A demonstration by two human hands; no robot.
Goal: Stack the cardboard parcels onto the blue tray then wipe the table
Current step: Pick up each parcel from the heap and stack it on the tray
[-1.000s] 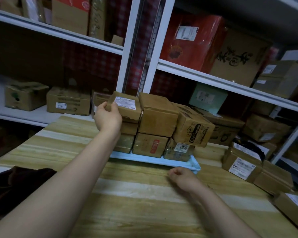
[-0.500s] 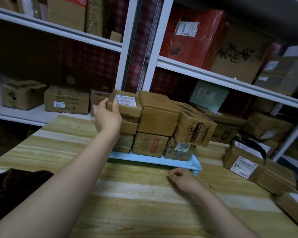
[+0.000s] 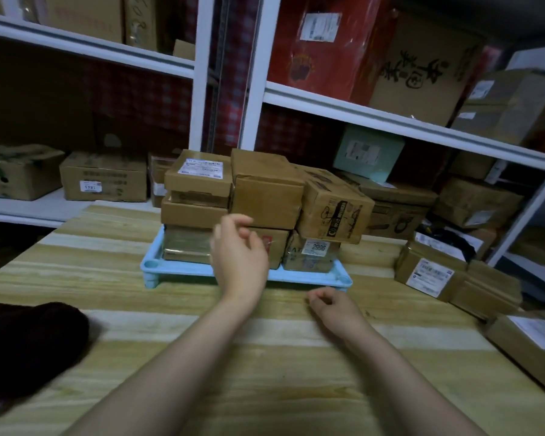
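"While the dark cloth lies at eight o'clock on the table, what could go wrong here?"
"Start with the blue tray at twelve o'clock. Its left column is several parcels high, and the labelled parcel on top sits a little out of line with those below, so a knock could slide it off"
"And the left hand?"
"Raised just in front of the stack, fingers loosely curled, holding nothing. A careless sweep from there could catch that column"
"That printed parcel at one o'clock looks tilted"
"It leans across the lower boxes, tipping right. I'd judge it likeliest to topple if weight goes on it or the tray is nudged"
"Right hand?"
"Resting on the table near the tray's near right corner, fingers loosely curled, empty. A bump there would shake the whole pile"
"Much left to do?"
"Loose parcels lie at three o'clock, off the tray, and there's little flat room on top for them. Wiping with the cloth could also shove the tray"
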